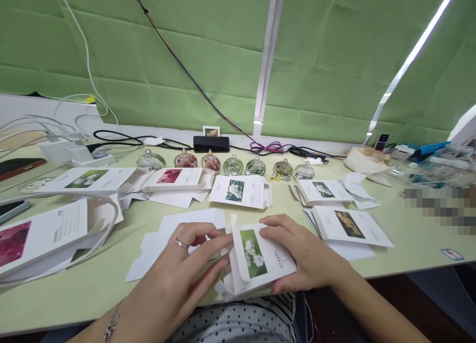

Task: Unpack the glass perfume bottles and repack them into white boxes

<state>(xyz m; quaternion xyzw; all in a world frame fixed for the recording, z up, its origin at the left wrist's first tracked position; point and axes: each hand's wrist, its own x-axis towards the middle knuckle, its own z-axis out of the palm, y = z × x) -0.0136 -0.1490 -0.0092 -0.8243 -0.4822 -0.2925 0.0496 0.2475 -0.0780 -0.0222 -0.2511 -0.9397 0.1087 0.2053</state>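
A small white carton (pixel 273 256) with a picture of white flowers on green is in front of me, near the table's front edge. My right hand (pixel 297 254) grips it from the right, thumb at the lower edge and fingers over the top. The carton's left end is open, with its end flaps (pixel 234 268) sticking out. My left hand (pixel 195 263), with a ring, has its index finger and thumb closed in at those flaps. The fingers partly hide what lies between them. Under my left hand lies a flat white sheet of card (pixel 174 229).
Several round glass bottles (pixel 233 165) stand in a row behind more white flower-picture cartons (pixel 238 192). A black phone (pixel 211 143) leans at the back. Cables (pixel 266 147) run along the wall; a white cable (pixel 107 229) loops at left. A cloth pouch (pixel 366 162) sits at right.
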